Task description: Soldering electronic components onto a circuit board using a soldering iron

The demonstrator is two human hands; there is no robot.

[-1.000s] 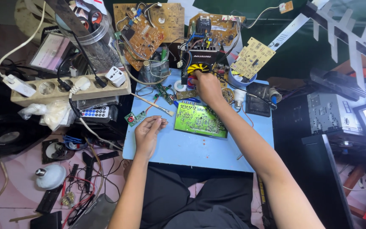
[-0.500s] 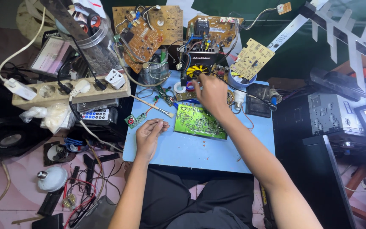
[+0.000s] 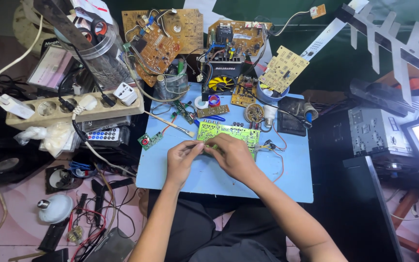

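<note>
A green circuit board [image 3: 236, 132] lies on the small blue table [image 3: 248, 187] in front of me. My left hand [image 3: 181, 159] and my right hand [image 3: 233, 156] meet over the board's near left edge. Their fingertips pinch together on a small thin part between them; it is too small to identify. My right hand covers part of the board's near edge. Thin red wires [image 3: 278, 153] trail from the board's right side.
Brown circuit boards [image 3: 163, 34], a black unit with a yellow fan [image 3: 220, 81] and a beige board [image 3: 283, 69] crowd the table's back. A power strip [image 3: 49, 109] and remote [image 3: 104, 135] sit left, a metal electronics box [image 3: 374, 131] right, a bulb [image 3: 54, 208] on the floor.
My right hand has drawn back from the yellow fan unit at the table's back and joined my left hand at the green board's near edge. The view has tilted slightly.
</note>
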